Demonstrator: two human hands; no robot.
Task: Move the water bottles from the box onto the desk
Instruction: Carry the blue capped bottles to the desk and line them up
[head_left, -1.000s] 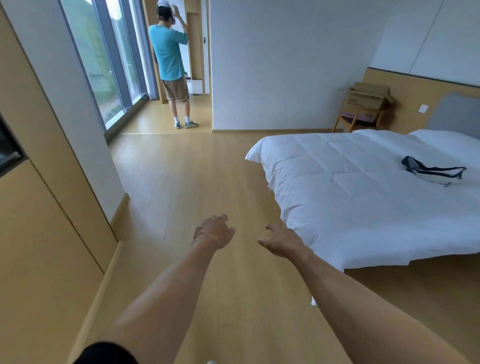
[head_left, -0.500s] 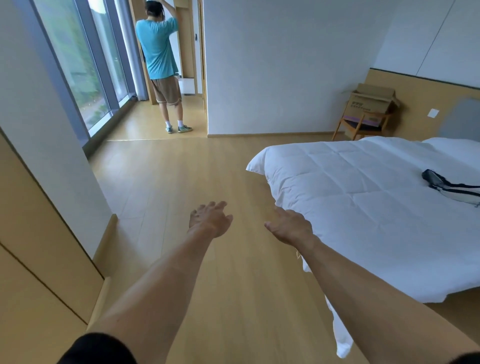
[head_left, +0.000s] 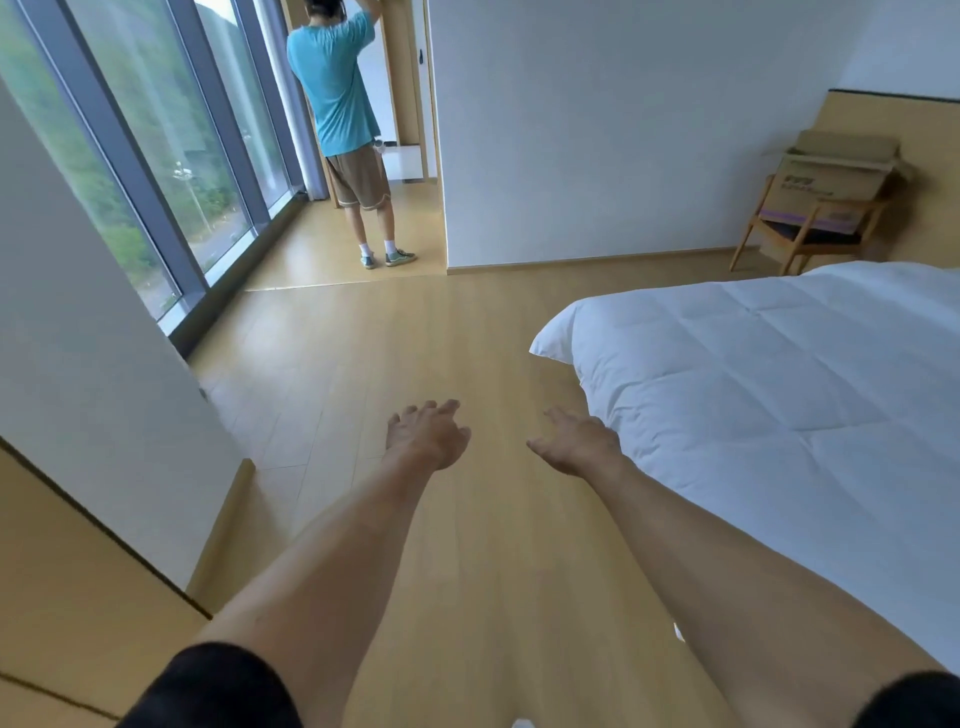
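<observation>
Both my arms reach forward over the wooden floor. My left hand (head_left: 427, 435) is held out with relaxed, slightly spread fingers and holds nothing. My right hand (head_left: 575, 441) is beside it, fingers loose, also empty. A brown cardboard box (head_left: 831, 174) with open flaps sits on a wooden chair (head_left: 802, 236) against the far right wall, far from both hands. No water bottles and no desk show in this view.
A bed with a white duvet (head_left: 769, 384) fills the right side. A person in a teal shirt (head_left: 340, 98) stands in the far passage by the tall windows (head_left: 156, 156). Wooden cabinet panels (head_left: 67, 597) and a white wall line the left.
The view has swung left and moved forward: the bed and box slid right, the black bag on the bed left the frame. Both hands stay outstretched and empty.
</observation>
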